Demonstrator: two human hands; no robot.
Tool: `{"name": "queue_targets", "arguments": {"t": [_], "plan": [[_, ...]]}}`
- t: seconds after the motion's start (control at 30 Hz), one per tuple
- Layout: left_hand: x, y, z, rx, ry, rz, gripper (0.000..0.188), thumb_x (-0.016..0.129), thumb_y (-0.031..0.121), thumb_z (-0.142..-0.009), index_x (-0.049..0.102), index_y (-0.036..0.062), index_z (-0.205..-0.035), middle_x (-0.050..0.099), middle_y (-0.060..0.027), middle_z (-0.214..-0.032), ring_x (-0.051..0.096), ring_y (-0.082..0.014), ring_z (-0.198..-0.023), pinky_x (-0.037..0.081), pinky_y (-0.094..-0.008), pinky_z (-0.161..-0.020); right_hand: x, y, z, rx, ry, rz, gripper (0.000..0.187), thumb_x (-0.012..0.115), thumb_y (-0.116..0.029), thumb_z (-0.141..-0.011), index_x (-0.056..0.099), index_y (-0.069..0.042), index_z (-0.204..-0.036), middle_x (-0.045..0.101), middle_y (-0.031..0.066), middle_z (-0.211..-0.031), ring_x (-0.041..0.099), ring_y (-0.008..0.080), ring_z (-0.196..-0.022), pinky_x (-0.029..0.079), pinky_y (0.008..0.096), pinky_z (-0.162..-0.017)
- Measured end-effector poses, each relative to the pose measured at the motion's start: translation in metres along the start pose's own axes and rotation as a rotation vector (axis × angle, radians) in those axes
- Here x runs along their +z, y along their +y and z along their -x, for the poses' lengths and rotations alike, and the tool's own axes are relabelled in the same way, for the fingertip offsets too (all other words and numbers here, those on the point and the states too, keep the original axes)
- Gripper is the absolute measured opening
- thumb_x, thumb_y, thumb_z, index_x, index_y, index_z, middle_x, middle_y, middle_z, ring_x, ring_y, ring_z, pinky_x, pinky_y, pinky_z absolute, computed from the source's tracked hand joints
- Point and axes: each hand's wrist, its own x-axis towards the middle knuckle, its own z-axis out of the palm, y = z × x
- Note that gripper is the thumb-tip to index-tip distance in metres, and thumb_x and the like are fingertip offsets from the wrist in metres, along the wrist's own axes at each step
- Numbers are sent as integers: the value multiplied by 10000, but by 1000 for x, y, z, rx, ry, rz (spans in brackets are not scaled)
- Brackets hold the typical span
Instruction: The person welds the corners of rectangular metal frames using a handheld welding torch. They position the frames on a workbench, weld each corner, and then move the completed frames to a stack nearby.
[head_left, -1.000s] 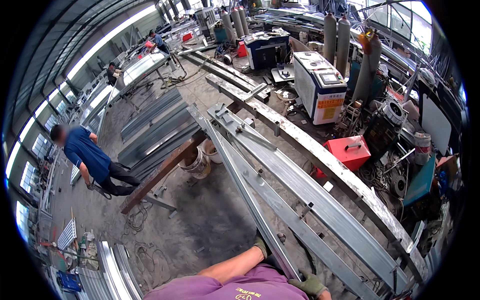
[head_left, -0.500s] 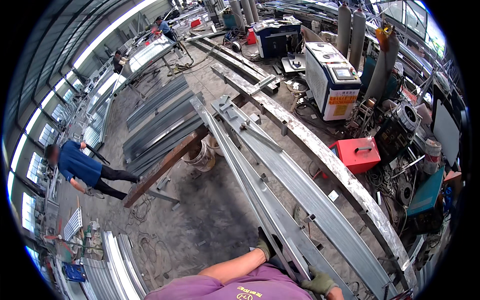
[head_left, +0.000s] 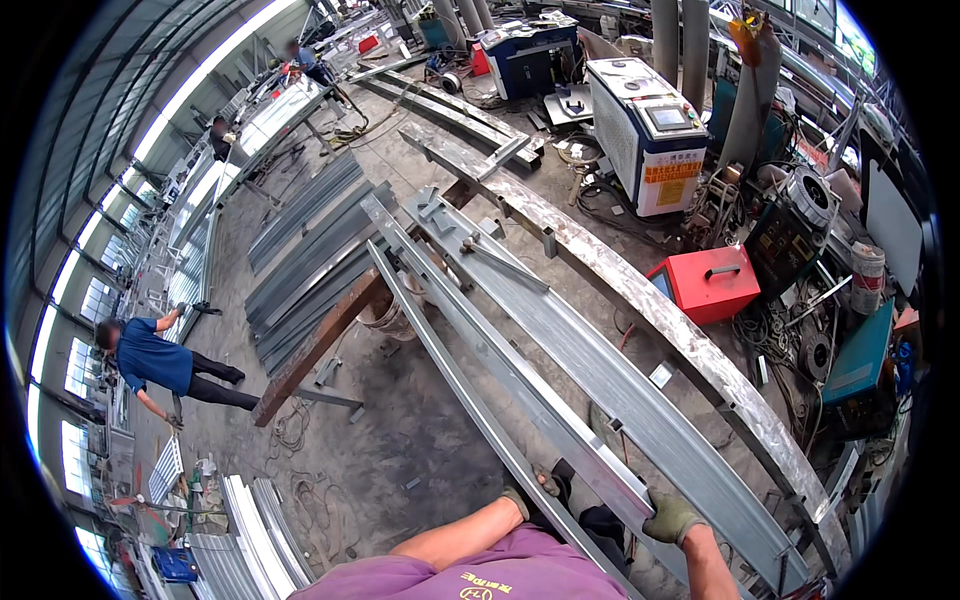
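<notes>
My left hand (head_left: 521, 492), in a green work glove, grips the narrow grey steel rail (head_left: 440, 355) that runs from my body up and away to the left. My right hand (head_left: 670, 516), also gloved, holds the near edge of the wider galvanised steel channel (head_left: 560, 345) beside it. Both long beams lie side by side, their far ends resting on a rusty brown beam (head_left: 325, 340) laid across. My purple shirt fills the bottom edge.
A long rusted flat beam (head_left: 640, 300) runs along the right. A red box (head_left: 708, 282), a white and blue machine (head_left: 652, 130), gas cylinders and cables crowd the right. Stacked grey channels (head_left: 300, 250) lie at the left. A person in blue (head_left: 155, 362) bends at far left.
My head has tipped down and moved closer, so the beams and my gloved hands show larger. The person in blue has shifted lower left. Both hands keep their hold.
</notes>
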Motion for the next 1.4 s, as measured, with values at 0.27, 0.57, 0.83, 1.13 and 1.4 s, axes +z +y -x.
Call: {"name": "queue_targets", "arguments": {"t": [0.27, 0.57, 0.83, 1.13, 1.4], "plan": [[1, 20, -12, -34, 229, 118, 255, 604, 311, -897, 598, 169, -686, 624, -50, -702, 554, -237, -676, 465, -408, -741, 26, 18, -35, -35, 0, 18, 578, 621, -202, -848, 570, -44, -1402, 701, 283, -1292, 682, 435, -1214, 535, 502, -1026], [10, 28, -4, -57, 135, -214, 276, 497, 273, -1051, 661, 173, -852, 654, 16, -809, 567, -174, -737, 464, -397, -761, 45, 26, -43, -29, 85, 48, 296, 701, -100, -817, 780, -12, -1089, 777, 240, -1038, 764, 423, -991, 600, 507, -831], [17, 67, -7, -101, 274, -305, 271, 501, 278, -1048, 660, 178, -852, 652, 19, -802, 566, -170, -731, 463, -393, -756, 100, 6, -88, 71, 263, 33, 224, 742, -131, -760, 834, -61, -952, 799, 189, -930, 786, 383, -903, 606, 500, -733], [20, 73, -19, -108, 305, -338, 266, 507, 283, -1046, 660, 183, -853, 649, 23, -795, 564, -167, -724, 462, -390, -750, 72, -8, -75, 85, 223, 13, 233, 720, -139, -796, 830, -68, -988, 804, 176, -970, 787, 357, -928, 608, 483, -756], [20, 77, -23, -110, 322, -363, 261, 512, 288, -1044, 660, 188, -853, 647, 26, -789, 563, -163, -718, 461, -386, -744, 93, -17, -93, 134, 254, -103, 253, 722, -118, -825, 791, -22, -1049, 785, 218, -1009, 773, 385, -982, 607, 489, -804]]}}
